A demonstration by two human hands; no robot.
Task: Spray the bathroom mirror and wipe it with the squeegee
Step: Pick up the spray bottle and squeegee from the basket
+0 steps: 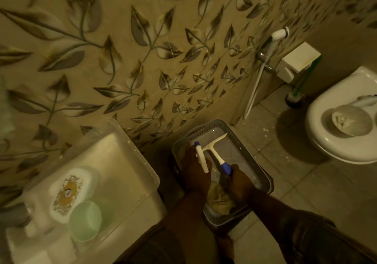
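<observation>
A white squeegee (214, 148) with a blue grip hangs over a grey perforated basket (259, 169) on the floor. My right hand (237, 184) is closed around the blue grip, and the blade points toward the wall. My left hand (194, 172) holds a slim white object with a blue tip (201, 157) just left of the squeegee; what it is cannot be told. A crumpled yellowish cloth (219, 199) lies in the basket under my hands. No mirror is in view.
A white washbasin (114, 174) with a pale green cup (85, 221) stands at the lower left. A toilet (334, 139) is at the right. A hand sprayer (280, 33), a white wall box (299, 60) and a green-handled brush (295, 98) are by the leaf-patterned wall.
</observation>
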